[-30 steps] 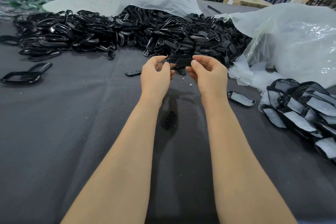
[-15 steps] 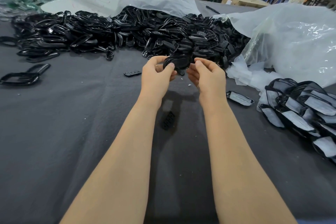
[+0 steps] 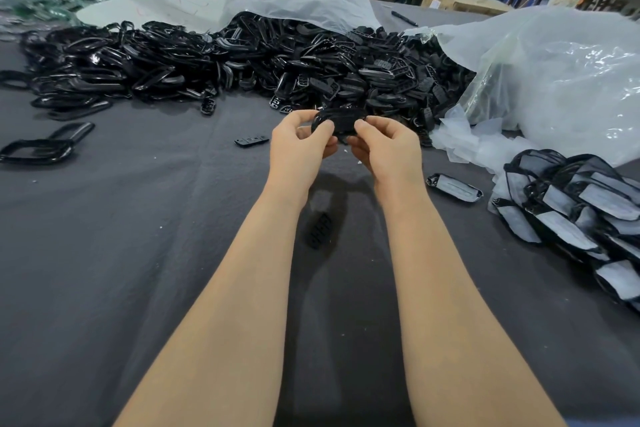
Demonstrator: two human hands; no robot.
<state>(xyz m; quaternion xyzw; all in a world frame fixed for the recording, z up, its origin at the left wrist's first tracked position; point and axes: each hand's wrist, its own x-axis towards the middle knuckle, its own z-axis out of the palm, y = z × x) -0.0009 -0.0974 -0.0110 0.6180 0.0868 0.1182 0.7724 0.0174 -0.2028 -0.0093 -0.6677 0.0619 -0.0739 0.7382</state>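
Observation:
Both hands hold one black oval plastic shell (image 3: 341, 122) above the dark cloth table (image 3: 138, 236). My left hand (image 3: 301, 146) pinches its left end with thumb and curled fingers. My right hand (image 3: 388, 146) pinches its right end the same way. The lower side of the shell is hidden behind my fingers. Behind the hands lies a big heap of black plastic parts (image 3: 242, 66), thin frames to the left and small slotted pads to the right.
A slotted black pad (image 3: 320, 230) lies on the cloth between my forearms, another (image 3: 251, 141) left of my hands. One finished piece with a grey face (image 3: 454, 186) lies at right, beside a pile of the same (image 3: 581, 211). Clear plastic bags (image 3: 554, 80) rise behind. A loose frame (image 3: 38, 148) sits far left.
The shell has turned in my hands from a flat strip-like view to a rounded oval. Both hands stayed in place, fingers shifting slightly closer on it.

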